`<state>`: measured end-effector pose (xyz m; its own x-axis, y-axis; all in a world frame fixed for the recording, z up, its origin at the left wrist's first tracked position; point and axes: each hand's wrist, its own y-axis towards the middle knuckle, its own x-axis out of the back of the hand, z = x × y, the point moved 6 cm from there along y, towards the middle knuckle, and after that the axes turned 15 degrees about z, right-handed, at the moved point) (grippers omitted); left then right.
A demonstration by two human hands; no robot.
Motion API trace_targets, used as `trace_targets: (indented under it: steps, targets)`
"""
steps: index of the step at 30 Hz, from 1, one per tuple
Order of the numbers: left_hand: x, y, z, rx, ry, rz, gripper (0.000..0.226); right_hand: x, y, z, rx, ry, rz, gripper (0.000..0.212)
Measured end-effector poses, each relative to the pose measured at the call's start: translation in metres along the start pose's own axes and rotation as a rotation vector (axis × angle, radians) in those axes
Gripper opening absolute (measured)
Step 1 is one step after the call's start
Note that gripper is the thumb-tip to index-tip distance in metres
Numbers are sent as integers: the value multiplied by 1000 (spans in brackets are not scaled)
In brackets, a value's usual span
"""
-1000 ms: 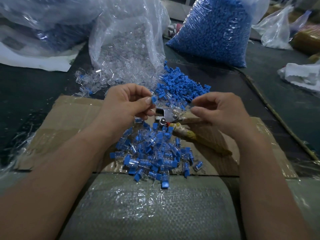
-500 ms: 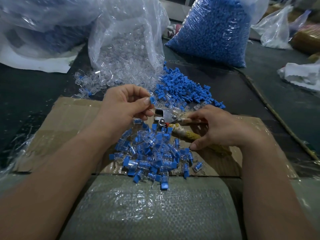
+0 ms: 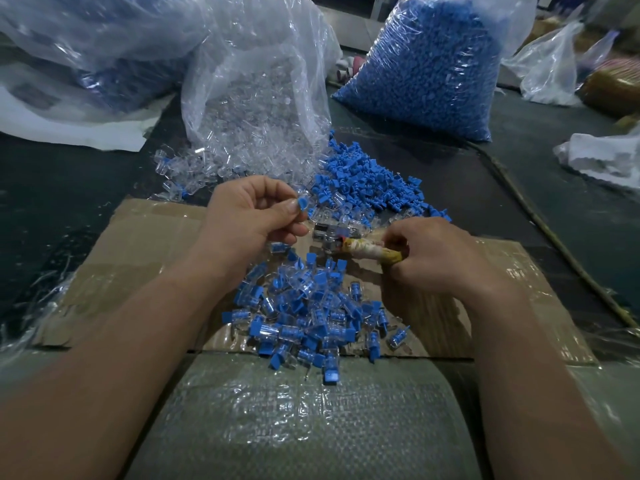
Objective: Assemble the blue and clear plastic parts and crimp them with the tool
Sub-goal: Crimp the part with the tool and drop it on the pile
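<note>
A blue and clear part [image 3: 302,204] is pinched in the tight grip of the left hand [image 3: 256,216], over the far edge of the cardboard [image 3: 138,244]. The crimping tool [image 3: 363,251] is held by its wrapped handle in the curled grip of the right hand [image 3: 436,261]. Assembled parts [image 3: 304,313] are heaped at the cardboard's near edge.

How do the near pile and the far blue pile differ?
The near pile holds blue parts seated in clear shells; the far pile is mostly bare blue parts. The near pile lies on cardboard, the far pile on the dark surface. Both are loose heaps.
</note>
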<state>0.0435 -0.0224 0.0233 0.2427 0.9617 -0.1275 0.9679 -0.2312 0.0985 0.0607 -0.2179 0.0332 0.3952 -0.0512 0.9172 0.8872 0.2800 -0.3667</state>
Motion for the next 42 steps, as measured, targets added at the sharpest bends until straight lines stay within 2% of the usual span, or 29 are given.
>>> trace_targets:
  steps: [4,9,18,36,42]
  targets:
    - [2,0,-2,-26,6,-16,16,8,0,-3,29,59,-129,21]
    - [1,0,-5,-64,22,-33,18,16,-6,6,140,243,-303,28]
    - [3,-1,-6,-128,87,-60,20,8,-2,21,215,242,-240,35]
    - [-1,-3,-11,-184,137,-97,24,5,-1,27,236,222,-185,26]
    - [-1,-4,-10,-213,169,-112,26,6,-3,32,241,194,-218,27]
